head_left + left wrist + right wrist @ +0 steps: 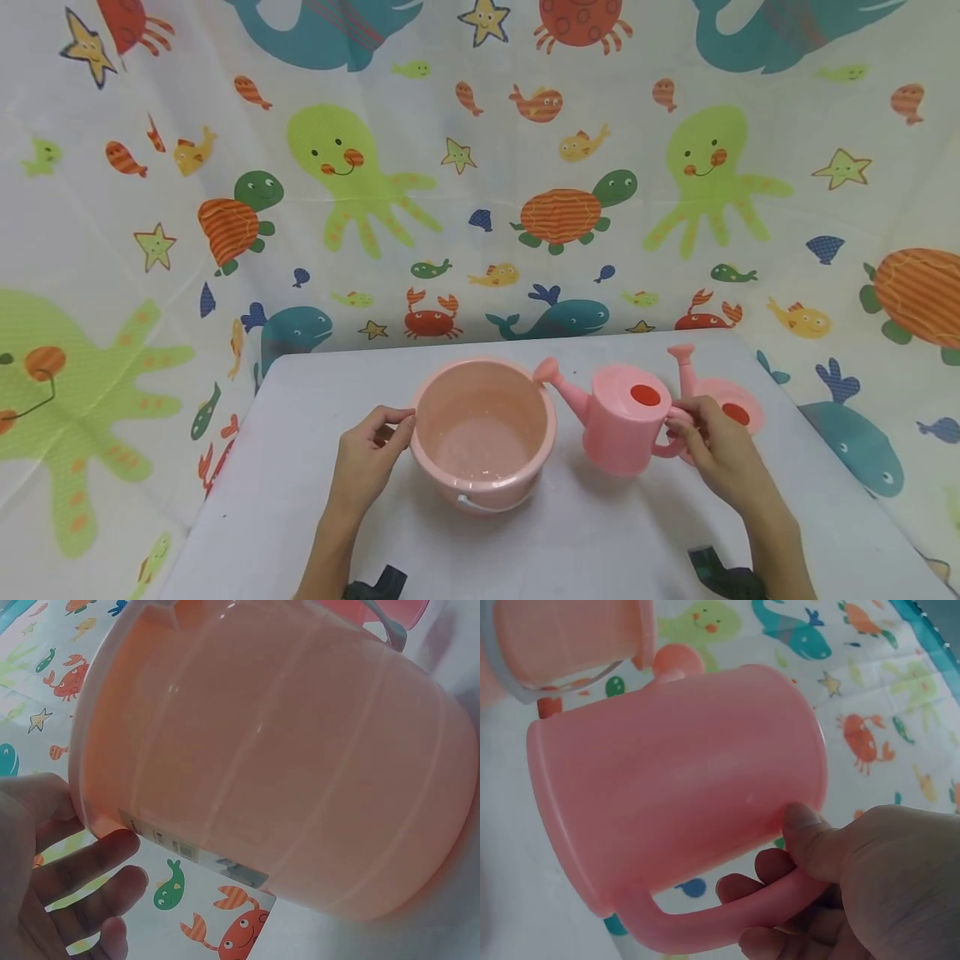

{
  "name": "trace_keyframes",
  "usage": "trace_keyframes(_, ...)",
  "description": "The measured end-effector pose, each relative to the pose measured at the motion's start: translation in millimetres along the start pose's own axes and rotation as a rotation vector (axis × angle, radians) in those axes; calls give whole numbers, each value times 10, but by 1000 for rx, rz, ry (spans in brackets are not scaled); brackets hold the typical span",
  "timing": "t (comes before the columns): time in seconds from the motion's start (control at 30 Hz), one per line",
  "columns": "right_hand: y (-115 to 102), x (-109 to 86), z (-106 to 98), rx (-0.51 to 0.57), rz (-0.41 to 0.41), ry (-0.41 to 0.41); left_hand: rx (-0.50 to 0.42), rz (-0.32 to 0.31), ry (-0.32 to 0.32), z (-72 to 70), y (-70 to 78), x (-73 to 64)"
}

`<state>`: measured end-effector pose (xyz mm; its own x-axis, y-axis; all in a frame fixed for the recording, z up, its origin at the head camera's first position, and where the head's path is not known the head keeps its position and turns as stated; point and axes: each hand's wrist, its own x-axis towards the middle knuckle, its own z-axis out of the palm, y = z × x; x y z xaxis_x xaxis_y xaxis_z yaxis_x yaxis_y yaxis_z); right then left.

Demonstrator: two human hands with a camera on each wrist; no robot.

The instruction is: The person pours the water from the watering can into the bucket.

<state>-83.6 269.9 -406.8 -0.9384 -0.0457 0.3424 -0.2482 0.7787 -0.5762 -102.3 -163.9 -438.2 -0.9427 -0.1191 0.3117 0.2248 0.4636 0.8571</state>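
Observation:
A peach bucket (480, 433) with water in it stands mid-table, its white handle hanging down at the front. My left hand (369, 454) pinches the left side of its rim between thumb and fingers; the left wrist view shows a label (191, 847) on the bucket's wall. My right hand (712, 442) grips the curved handle (720, 922) of a pink watering can (621, 425). The can's spout points left, its rose (547, 371) right at the bucket's right rim. A red round opening (645, 395) shows in the can's top.
A second pink watering can (726, 392) stands behind my right hand, partly hidden by it. The white table (300, 483) meets a curtain (480, 250) printed with sea animals at its back edge. Dark wrist mounts (723, 575) sit on both forearms.

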Motion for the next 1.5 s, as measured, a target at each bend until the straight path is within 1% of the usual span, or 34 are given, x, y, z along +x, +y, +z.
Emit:
trace_keyframes(0.33, 115, -4, 101, -5, 25, 19, 11, 7, 1, -12, 8, 21)
trace_keyframes(0.4, 134, 9, 131, 2, 49, 16, 15, 3, 2, -14, 10, 24)
trace_keyframes(0.53, 165, 43, 196, 37, 123, -21, 19, -6, 1, -17, 14, 23)
trace_keyframes(0.63, 201, 72, 259, 68, 158, -42, 18, -6, 3, -17, 12, 24)
trace_keyframes(0.8, 279, 107, 399, 68, 156, -30, 7, 3, 7, -22, 2, 27)
trace_keyframes(1.03, 338, 92, 576, 51, 167, 7, -14, 9, 5, -20, -6, 19)
trace_keyframes(1.13, 353, 96, 624, 53, 156, 26, -15, 10, 6, -20, -8, 16)
trace_keyframes(1.37, 382, 123, 710, 10, 133, 98, -5, 16, 6, -7, -5, 21)
trace_keyframes(1.5, 398, 170, 745, 5, 137, 102, -11, 15, -2, 2, -7, 20)
